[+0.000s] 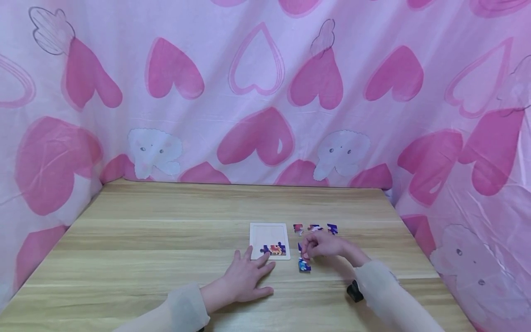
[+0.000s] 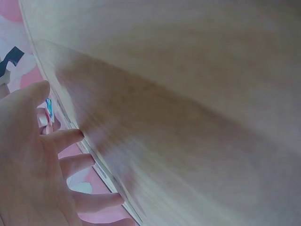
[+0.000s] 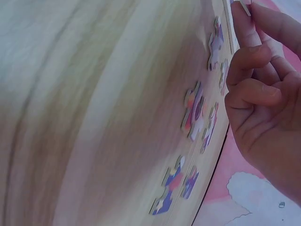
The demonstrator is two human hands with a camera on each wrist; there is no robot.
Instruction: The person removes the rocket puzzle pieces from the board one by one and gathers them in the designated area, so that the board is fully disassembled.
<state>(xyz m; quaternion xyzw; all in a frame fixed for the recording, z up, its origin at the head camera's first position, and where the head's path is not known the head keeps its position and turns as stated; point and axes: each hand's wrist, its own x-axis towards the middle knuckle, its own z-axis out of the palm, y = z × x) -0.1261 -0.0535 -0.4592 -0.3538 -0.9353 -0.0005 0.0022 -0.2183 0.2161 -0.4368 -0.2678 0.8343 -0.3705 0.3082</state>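
A shallow white puzzle tray [image 1: 251,240] lies on the table with a few joined jigsaw pieces [image 1: 274,250] along its bottom. My left hand [image 1: 244,279] rests palm down, fingers spread, with its fingertips at the tray's lower edge. To the right of the tray, my right hand [image 1: 323,244] pinches a small puzzle piece [image 3: 245,7] between thumb and finger, its edge showing in the right wrist view. Close below those fingertips is a blue piece [image 1: 304,265]. Other loose pieces, among them a red one [image 1: 298,228] and a purple one [image 1: 332,228], lie beyond the right hand.
The wooden table [image 1: 145,240] is bounded at the back and sides by a pink curtain [image 1: 257,92] printed with hearts. A small black object [image 1: 355,291] sits under the right sleeve. Several loose pieces [image 3: 193,110] lie beside the right hand in its wrist view.
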